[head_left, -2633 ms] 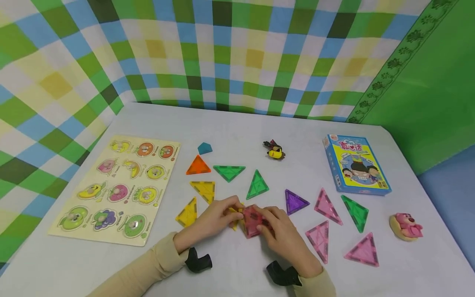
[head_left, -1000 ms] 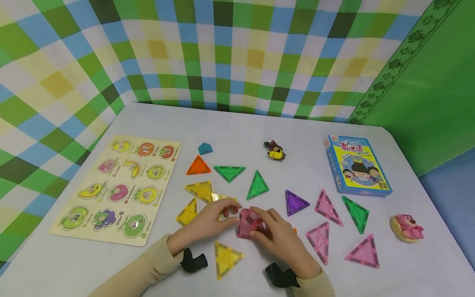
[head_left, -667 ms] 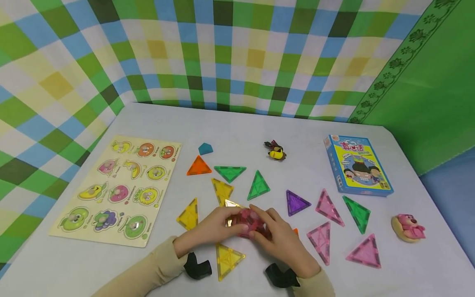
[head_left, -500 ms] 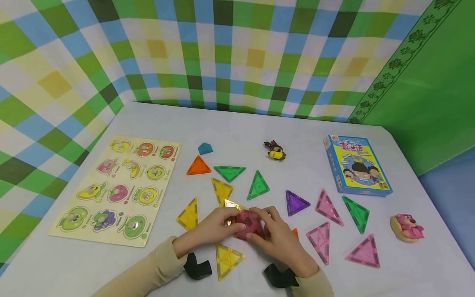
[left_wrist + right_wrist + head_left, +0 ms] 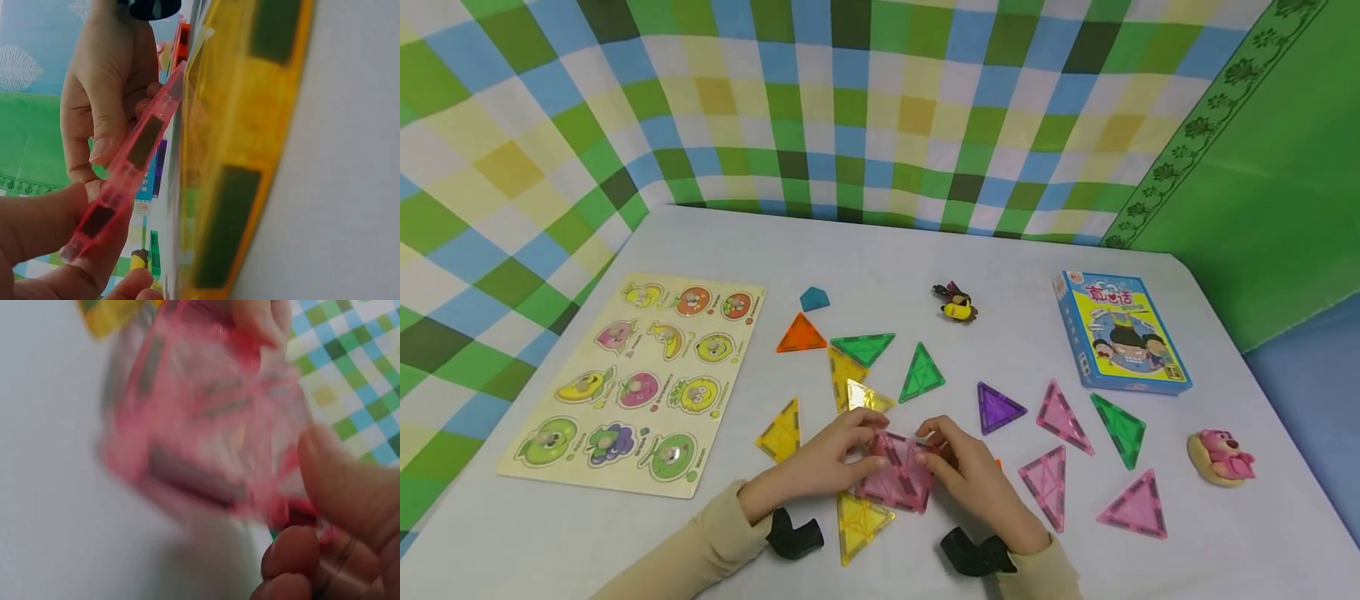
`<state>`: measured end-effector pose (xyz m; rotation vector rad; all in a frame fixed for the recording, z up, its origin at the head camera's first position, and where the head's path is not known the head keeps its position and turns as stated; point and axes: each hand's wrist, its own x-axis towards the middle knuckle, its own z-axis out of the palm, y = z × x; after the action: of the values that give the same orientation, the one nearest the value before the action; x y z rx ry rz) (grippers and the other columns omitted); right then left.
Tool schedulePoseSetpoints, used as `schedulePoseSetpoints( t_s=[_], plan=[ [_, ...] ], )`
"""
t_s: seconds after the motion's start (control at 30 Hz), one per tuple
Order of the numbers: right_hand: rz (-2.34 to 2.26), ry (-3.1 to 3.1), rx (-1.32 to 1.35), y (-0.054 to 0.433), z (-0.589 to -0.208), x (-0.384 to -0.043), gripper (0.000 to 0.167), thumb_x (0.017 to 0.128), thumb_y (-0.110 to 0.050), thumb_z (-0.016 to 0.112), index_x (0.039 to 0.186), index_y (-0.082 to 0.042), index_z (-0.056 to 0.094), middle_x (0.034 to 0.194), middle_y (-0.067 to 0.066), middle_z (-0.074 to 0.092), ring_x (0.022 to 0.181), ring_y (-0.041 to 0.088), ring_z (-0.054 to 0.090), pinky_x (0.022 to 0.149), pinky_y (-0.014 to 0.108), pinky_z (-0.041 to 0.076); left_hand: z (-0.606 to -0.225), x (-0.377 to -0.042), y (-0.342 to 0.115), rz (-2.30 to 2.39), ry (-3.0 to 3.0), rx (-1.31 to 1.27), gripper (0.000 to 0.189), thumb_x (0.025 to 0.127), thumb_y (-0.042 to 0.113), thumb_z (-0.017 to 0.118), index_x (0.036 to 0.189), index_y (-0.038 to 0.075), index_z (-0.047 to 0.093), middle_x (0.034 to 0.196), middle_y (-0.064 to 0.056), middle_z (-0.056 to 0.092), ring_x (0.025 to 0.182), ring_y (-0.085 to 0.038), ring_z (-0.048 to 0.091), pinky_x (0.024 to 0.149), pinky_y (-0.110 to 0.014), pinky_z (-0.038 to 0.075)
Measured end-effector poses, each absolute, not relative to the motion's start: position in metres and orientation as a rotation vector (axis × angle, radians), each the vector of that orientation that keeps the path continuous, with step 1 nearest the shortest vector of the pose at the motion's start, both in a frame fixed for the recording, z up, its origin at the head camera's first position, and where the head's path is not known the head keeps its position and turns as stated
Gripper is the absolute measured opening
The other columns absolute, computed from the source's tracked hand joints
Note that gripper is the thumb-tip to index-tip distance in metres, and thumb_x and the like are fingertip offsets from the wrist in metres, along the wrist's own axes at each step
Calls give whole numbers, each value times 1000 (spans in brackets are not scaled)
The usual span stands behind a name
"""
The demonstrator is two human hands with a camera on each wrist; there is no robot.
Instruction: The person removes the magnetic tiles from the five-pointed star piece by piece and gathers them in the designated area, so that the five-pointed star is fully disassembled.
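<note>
Both hands hold pink magnetic tiles (image 5: 898,485) low over the near middle of the table. The left hand (image 5: 827,457) pinches their left side between thumb and fingers; in the left wrist view a pink tile (image 5: 128,156) shows edge-on in that grip. At the opposite side, the right hand (image 5: 973,475) pinches an edge, thumb above and fingers curled below in the right wrist view, where the pink tiles (image 5: 200,425) are blurred. How many tiles are held is hard to tell. A yellow triangle tile (image 5: 861,527) lies partly under them, near the left hand.
Beyond the hands lie yellow (image 5: 780,431), green (image 5: 921,372) and orange (image 5: 801,335) triangle tiles. Purple (image 5: 998,408) and pink (image 5: 1138,505) ones lie rightward. A fruit puzzle board (image 5: 640,387) is left; a blue box (image 5: 1122,332) and pink bear toy (image 5: 1223,457) are right.
The bunched pink tiles have opened out into a wider, flatter shape between the hands. Two yellow tiles behind them have shifted away from the person, one now touching a green tile.
</note>
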<state>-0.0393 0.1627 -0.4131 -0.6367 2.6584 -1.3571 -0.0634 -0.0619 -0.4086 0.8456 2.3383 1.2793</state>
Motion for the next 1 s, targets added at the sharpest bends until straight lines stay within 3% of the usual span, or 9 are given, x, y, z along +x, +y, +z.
schedulePoseSetpoints(
  t_s=[0.17, 0.33, 0.43, 0.6, 0.7, 0.83, 1.0],
  plan=[
    [-1411, 2686, -551, 163, -412, -37, 15, 90, -15, 56, 105, -13, 51, 84, 4, 58, 49, 3, 45, 44, 23, 40, -409, -60, -63, 1280, 2346, 840, 13, 88, 17, 58, 76, 10, 57, 129, -8, 41, 116, -21, 38, 94, -37, 36],
    [-1399, 2950, -200, 170, -409, -39, 14, 90, -10, 56, 103, -9, 52, 80, 3, 55, 53, 8, 43, 46, 23, 38, -412, -57, -62, 1299, 2427, 823, 11, 85, 14, 61, 76, 9, 57, 127, -7, 42, 115, -21, 38, 95, -38, 35],
    [-1351, 2988, -115, 173, -408, -40, 16, 88, -10, 60, 102, -7, 55, 81, 4, 53, 56, 11, 43, 47, 23, 39, -416, -54, -60, 1325, 2536, 824, 11, 84, 17, 65, 87, 7, 61, 125, -9, 44, 115, -23, 38, 95, -40, 35],
    [-1263, 3017, -200, 171, -409, -38, 16, 83, -12, 66, 98, -8, 62, 91, 4, 51, 60, 9, 42, 50, 22, 39, -418, -50, -56, 1384, 2669, 791, 37, 80, 16, 69, 114, 4, 59, 122, -8, 46, 116, -25, 40, 94, -41, 36],
    [-1265, 3066, -255, 170, -410, -38, 16, 82, -12, 67, 97, -9, 63, 90, 2, 52, 62, 9, 44, 52, 24, 41, -415, -48, -56, 1418, 2745, 723, 43, 80, 15, 69, 120, 5, 56, 124, -7, 46, 116, -23, 39, 94, -42, 37],
    [-1275, 3180, -309, 173, -411, -40, 23, 83, -12, 66, 105, -8, 62, 105, 10, 54, 85, 21, 53, 72, 38, 47, -409, -52, -61, 1417, 2927, 685, 41, 85, 14, 63, 124, 6, 53, 130, -12, 43, 120, -26, 36, 95, -47, 31],
    [-1236, 3292, -293, 179, -413, -43, 40, 82, -11, 65, 121, -4, 55, 130, 21, 41, 118, 37, 37, 94, 55, 29, -405, -62, -68, 1309, 3152, 629, 45, 94, 25, 46, 136, 8, 41, 144, -12, 27, 133, -31, 16, 100, -55, 12]
  ],
)
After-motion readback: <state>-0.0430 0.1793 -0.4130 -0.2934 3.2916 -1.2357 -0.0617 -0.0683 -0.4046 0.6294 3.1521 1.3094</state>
